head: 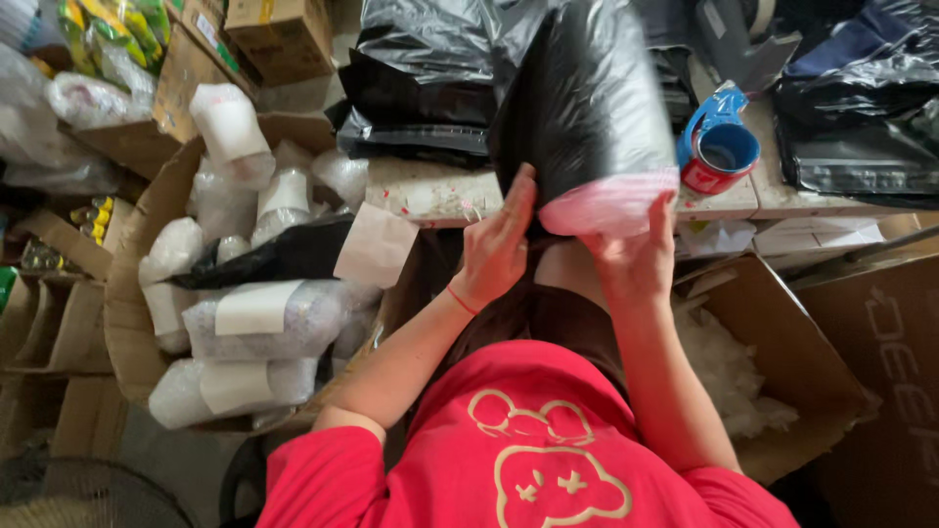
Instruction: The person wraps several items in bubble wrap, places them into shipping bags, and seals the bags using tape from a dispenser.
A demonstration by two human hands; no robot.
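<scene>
Red shirt (528, 460) below, both hands, left (494, 244) and right (636, 259), grip a motion-blurred black bag (577, 108).

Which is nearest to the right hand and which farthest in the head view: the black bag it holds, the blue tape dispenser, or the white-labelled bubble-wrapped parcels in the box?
1. Black bag: held in the right hand, directly above it.
2. Tape dispenser: on the bench, up and to the hand's right.
3. Parcels: in the cardboard box, far across beyond the left hand.
</scene>
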